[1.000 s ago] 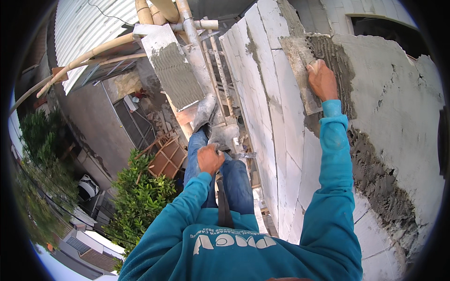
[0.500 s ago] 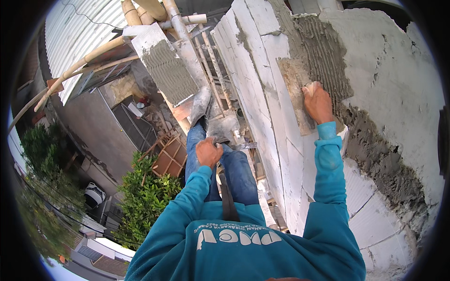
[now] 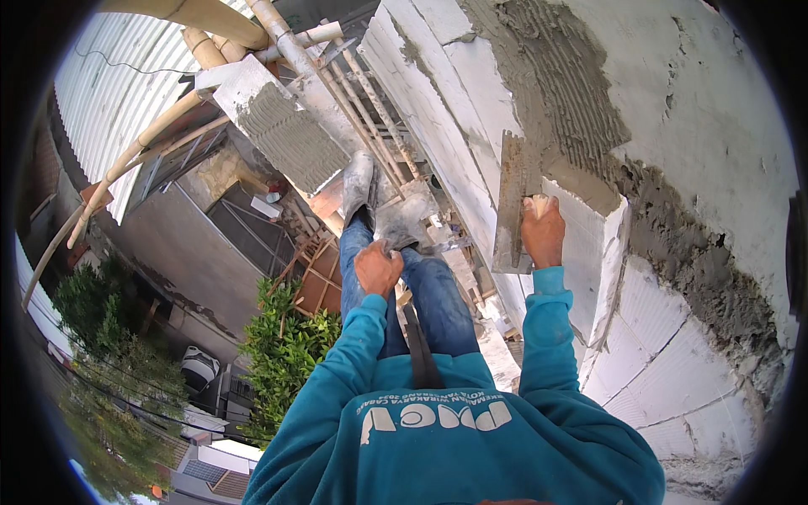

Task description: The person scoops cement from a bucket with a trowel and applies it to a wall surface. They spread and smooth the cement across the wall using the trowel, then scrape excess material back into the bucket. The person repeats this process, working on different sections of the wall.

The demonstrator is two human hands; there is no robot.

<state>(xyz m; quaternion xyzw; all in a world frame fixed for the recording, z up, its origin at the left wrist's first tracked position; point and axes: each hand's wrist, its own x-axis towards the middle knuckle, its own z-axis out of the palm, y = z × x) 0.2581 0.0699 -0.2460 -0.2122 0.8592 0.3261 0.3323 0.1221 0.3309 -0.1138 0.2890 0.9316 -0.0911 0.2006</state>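
My right hand [image 3: 543, 231] is closed round the wooden handle of a long rectangular plastering trowel [image 3: 510, 206]. Its mortar-smeared blade is at the edge of the white block wall [image 3: 475, 88], beside the wall's top. A bed of ridged grey mortar [image 3: 564, 76] covers the far part of that top, with a smoother patch near the trowel. Above my thighs my left hand [image 3: 379, 268] is closed in a fist. A narrow metal strip [image 3: 453, 245] shows just right of it; whether the hand grips it, I cannot tell.
Left of my boots [image 3: 358, 181] lies a white block [image 3: 282, 126] coated with combed mortar. Bamboo poles [image 3: 156, 126] cross at the far left, by a corrugated roof [image 3: 126, 84]. Rough mortar [image 3: 690, 261] runs along the right wall. A yard and shrub [image 3: 282, 358] lie far below.
My right hand has drawn the trowel back toward me and left, off the mortar bed to the wall's edge. The blade is tilted up more. My left hand stays closed above my thighs.
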